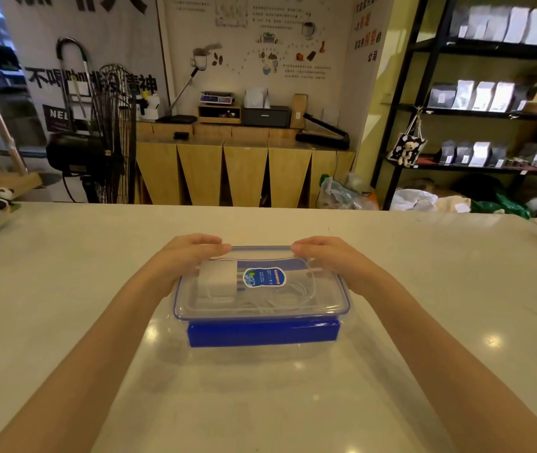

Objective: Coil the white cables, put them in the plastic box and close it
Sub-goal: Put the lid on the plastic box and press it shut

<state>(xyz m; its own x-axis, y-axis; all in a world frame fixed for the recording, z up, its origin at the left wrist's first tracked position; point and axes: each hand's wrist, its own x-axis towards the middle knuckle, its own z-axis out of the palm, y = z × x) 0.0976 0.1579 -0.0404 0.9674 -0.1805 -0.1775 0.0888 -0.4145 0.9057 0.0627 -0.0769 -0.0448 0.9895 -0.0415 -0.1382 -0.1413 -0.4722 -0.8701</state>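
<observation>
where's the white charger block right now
In the head view, the white charger block lies inside the plastic box, at its left end under the clear lid, beside the left hand.

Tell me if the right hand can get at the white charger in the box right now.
Probably not: the clear lid sits over the box and covers the white charger. The right hand rests on the lid's far edge and would have to lift it first.

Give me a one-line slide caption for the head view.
Both hands, left hand and right hand, press the clear lid onto the plastic box holding coiled white cables.
</observation>
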